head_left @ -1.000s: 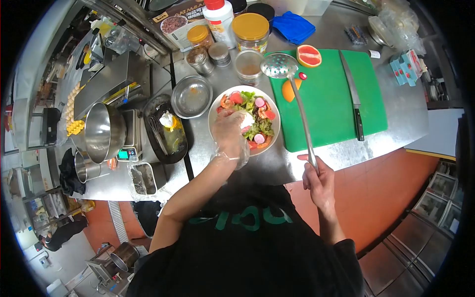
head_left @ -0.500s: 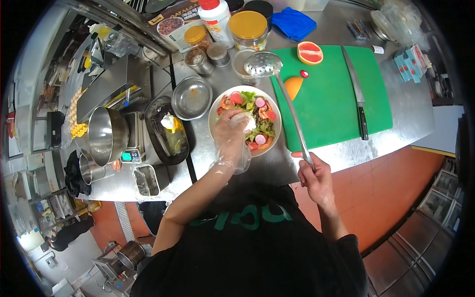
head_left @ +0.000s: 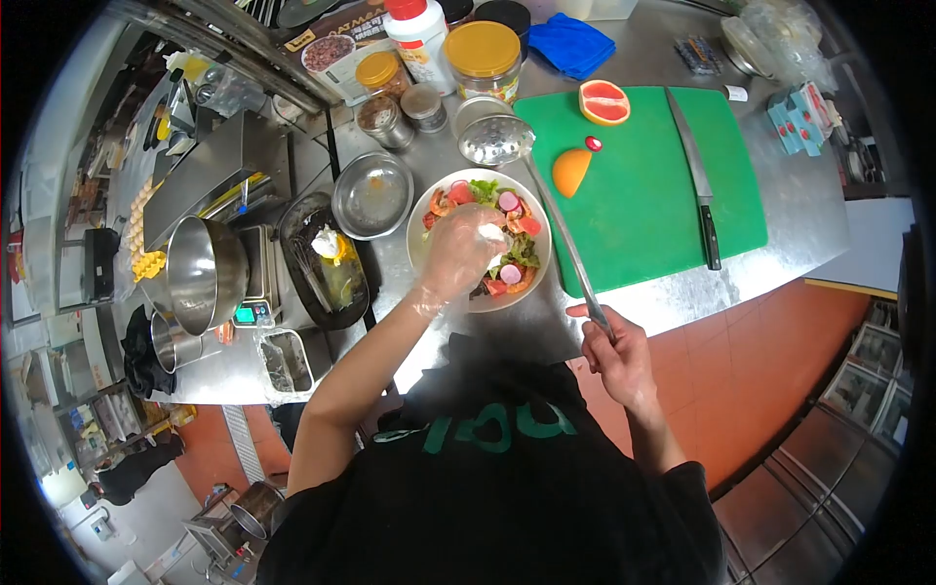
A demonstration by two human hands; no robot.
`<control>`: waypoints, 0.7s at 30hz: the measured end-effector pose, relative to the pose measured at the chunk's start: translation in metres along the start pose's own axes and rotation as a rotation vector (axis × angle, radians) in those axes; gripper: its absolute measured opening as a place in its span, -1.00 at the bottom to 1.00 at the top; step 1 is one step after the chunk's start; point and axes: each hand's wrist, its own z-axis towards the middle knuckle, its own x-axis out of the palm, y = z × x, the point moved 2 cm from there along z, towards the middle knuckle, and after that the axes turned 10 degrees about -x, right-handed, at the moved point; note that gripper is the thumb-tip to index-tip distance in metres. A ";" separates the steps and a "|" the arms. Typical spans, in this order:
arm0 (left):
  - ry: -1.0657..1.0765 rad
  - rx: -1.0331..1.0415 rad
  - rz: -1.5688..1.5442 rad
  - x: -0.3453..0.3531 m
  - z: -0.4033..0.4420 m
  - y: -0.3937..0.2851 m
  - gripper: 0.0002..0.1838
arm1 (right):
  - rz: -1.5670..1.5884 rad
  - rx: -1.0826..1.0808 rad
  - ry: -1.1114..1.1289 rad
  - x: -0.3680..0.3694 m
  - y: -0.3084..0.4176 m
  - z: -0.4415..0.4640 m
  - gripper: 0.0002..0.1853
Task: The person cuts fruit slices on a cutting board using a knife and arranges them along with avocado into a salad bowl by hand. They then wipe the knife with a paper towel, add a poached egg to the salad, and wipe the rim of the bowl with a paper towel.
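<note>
My left hand point(head_left: 460, 252), in a clear plastic glove, is closed over a white bowl point(head_left: 420, 255) of salad. A soft white lump point(head_left: 493, 234) shows at its fingertips; what exactly it is I cannot tell. Around it lie green leaves, pink radish slices point(head_left: 510, 274) and shrimp-like orange pieces, partly hidden by the hand. My right hand point(head_left: 619, 359), bare, grips the handle end of a long metal slotted ladle point(head_left: 495, 142). The ladle's perforated head is up beyond the bowl, by a small metal container, and its handle passes along the bowl's right side.
On the green cutting board point(head_left: 643, 214) are a halved grapefruit point(head_left: 604, 102), an orange wedge point(head_left: 571, 174), a radish end and a knife point(head_left: 709, 229). Left of the bowl stand a metal dish point(head_left: 373, 195), a black tray point(head_left: 338, 302) with a whisk, and a scale. Jars point(head_left: 483, 54) line the back.
The ladle's head has moved left and a little nearer to me. My left hand has shifted slightly away from me over the bowl, still with the white lump at its fingertips.
</note>
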 end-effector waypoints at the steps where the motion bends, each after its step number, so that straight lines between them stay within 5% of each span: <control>1: 0.074 0.005 0.025 0.002 0.004 0.002 -0.66 | -0.001 0.000 -0.001 0.000 0.001 0.000 -0.73; 9: 0.206 -0.061 0.139 -0.004 0.013 0.002 -0.66 | -0.020 0.037 0.002 0.002 0.002 0.002 -0.73; 15: 0.091 0.034 -0.049 -0.004 -0.004 0.003 -0.64 | 0.002 0.047 -0.009 0.006 0.000 0.007 -0.74; 21: -0.008 0.198 0.191 -0.004 -0.007 0.008 -0.64 | 0.005 0.043 0.006 0.007 -0.001 0.009 -0.74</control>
